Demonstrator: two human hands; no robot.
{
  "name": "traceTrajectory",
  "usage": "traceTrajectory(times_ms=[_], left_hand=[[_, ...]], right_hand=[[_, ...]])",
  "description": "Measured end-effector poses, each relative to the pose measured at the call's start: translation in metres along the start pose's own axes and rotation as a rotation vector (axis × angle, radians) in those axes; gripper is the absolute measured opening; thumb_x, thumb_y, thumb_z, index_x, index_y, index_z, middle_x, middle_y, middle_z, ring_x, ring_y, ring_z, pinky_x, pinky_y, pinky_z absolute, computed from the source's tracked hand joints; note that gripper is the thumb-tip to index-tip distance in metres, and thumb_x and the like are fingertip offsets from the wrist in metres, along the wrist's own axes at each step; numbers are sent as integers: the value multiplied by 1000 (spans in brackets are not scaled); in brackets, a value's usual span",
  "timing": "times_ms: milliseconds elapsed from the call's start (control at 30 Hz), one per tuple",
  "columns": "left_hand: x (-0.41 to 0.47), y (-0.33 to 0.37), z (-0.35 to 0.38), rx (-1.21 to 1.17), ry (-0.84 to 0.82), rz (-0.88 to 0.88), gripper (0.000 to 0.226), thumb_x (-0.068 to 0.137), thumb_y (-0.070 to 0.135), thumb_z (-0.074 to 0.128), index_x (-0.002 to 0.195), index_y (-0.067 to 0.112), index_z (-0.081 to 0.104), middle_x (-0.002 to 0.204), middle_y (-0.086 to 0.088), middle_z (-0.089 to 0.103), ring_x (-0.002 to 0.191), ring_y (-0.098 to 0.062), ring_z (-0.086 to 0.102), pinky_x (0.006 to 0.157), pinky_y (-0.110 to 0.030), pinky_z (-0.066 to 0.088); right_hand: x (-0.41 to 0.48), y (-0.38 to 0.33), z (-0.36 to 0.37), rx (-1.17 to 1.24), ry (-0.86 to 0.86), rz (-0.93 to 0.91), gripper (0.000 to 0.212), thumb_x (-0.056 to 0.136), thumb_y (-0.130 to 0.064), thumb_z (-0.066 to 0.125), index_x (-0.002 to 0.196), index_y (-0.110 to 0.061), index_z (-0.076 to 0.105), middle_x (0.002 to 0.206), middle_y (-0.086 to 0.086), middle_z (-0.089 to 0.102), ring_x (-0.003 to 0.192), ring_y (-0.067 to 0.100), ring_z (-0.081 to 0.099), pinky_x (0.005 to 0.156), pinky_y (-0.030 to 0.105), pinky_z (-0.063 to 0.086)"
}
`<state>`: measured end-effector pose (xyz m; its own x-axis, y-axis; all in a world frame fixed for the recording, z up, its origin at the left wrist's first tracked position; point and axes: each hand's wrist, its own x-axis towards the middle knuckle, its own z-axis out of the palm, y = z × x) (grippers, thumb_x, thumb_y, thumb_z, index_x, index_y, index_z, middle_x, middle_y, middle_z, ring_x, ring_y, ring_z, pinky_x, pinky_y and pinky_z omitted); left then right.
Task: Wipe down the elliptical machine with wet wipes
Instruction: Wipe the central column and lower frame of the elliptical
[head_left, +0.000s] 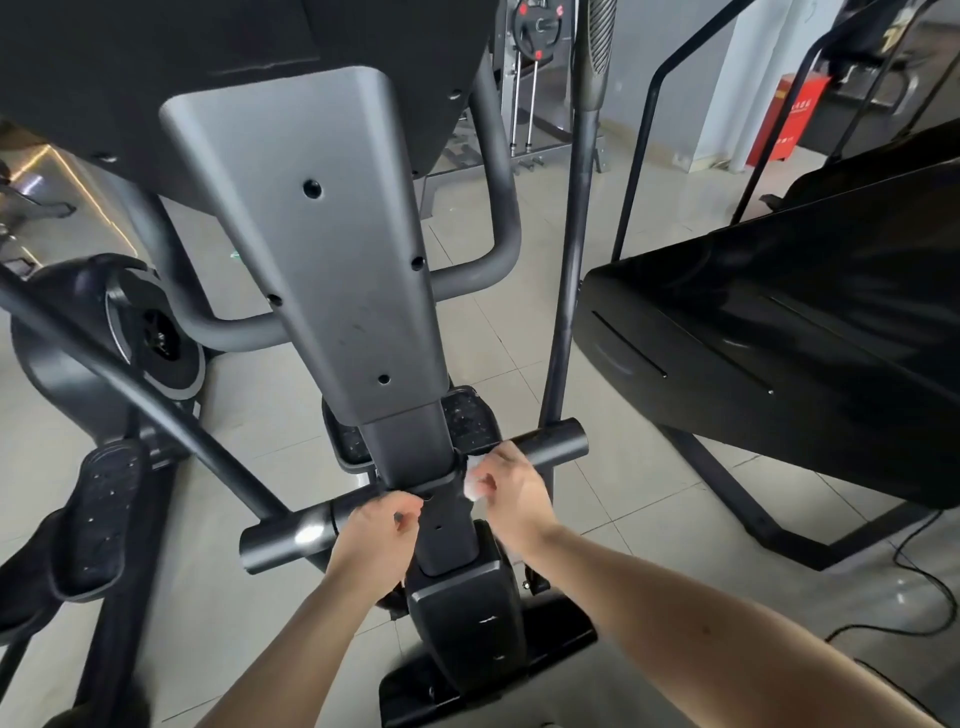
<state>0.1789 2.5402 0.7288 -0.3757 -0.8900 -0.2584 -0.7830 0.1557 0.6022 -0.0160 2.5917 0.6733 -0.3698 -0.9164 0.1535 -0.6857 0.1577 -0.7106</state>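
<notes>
Wipe (474, 487), one, sits in right hand (511, 488); left hand (376, 527) grips one crossbar (550, 441).

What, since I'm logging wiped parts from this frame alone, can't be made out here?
Head view: the wet wipe is mostly hidden by the right hand pinching it, and blurred.
Head view: the left hand grips the crossbar, hiding the surface under it.
Head view: the elliptical's black upper housing is cut off by the top edge; only its back shows.
Head view: the lettering on the red cabinet is too small.
</notes>
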Motion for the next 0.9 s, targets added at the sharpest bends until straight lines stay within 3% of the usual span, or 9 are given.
traceTrajectory(times_ms=[100, 233, 333, 433, 533, 633, 733, 833, 900], left_hand=[[-2, 4, 1, 0, 0, 9, 28, 99, 22, 50, 100, 44, 66, 98, 20, 67, 88, -4, 67, 85, -31, 55], [-4, 1, 3, -7, -12, -7, 28, 98, 22, 50, 96, 45, 66, 97, 20, 69, 83, -5, 69, 85, -32, 56], [-8, -4, 5, -51, -34, -44, 27, 97, 21, 50, 100, 41, 69, 90, 17, 71, 77, -6, 70, 81, -31, 57], [-12, -7, 4, -79, -26, -50, 27, 97, 19, 51, 95, 39, 69, 79, 4, 71, 64, -10, 64, 66, -23, 52], [-14, -8, 3, -123, -30, -61, 28, 98, 17, 51, 93, 39, 68, 83, -2, 73, 65, -17, 68, 56, -19, 50], [-14, -7, 1, -140, -33, -65, 28, 98, 16, 51, 95, 37, 69, 91, -1, 74, 75, -22, 72, 57, -16, 49], [-14, -3, 0, -133, -37, -50, 27, 98, 17, 50, 96, 36, 69, 89, 1, 74, 76, -20, 72, 60, -14, 48], [-12, -2, 0, -134, -35, -54, 26, 98, 19, 51, 99, 37, 69, 89, 6, 74, 75, -15, 72, 62, -15, 50], [-12, -3, 0, -145, -35, -61, 26, 98, 20, 50, 99, 37, 69, 90, 7, 74, 74, -13, 73, 59, -13, 50]], right_hand=[[-1, 18, -22, -40, 48, 49, 55, 74, 21, 50, 62, -32, 43, 86, -10, 46, 74, 9, 48, 65, 9, 31], [-4, 52, -49, -14, 138, 283, 39, 85, 13, 50, 71, -18, 68, 94, -8, 56, 82, 7, 57, 67, 10, 41], [-7, 52, -48, 105, 230, 480, 38, 83, 8, 53, 69, -23, 71, 93, -7, 64, 81, 3, 61, 69, 7, 43], [-14, 23, -22, 267, 180, 590, 27, 80, -2, 59, 67, -23, 72, 81, -10, 72, 78, 3, 65, 76, 19, 54], [-19, -11, 8, 366, 147, 582, 31, 78, -2, 61, 60, -24, 72, 71, -11, 73, 74, 5, 67, 73, 23, 54], [-22, -26, 15, 440, 73, 590, 37, 75, 3, 53, 57, -24, 71, 69, -18, 72, 69, -1, 66, 67, 17, 50], [-18, -17, -6, 438, 110, 597, 30, 78, -1, 60, 59, -22, 71, 68, -14, 73, 69, 2, 67, 65, 14, 48], [-4, 12, -42, 320, 170, 519, 22, 89, -9, 67, 74, -24, 72, 79, -10, 72, 80, 6, 68, 58, 7, 43], [4, 29, -63, 179, 154, 418, 19, 94, -10, 65, 82, -24, 69, 93, -7, 68, 87, 11, 66, 64, 7, 41]])
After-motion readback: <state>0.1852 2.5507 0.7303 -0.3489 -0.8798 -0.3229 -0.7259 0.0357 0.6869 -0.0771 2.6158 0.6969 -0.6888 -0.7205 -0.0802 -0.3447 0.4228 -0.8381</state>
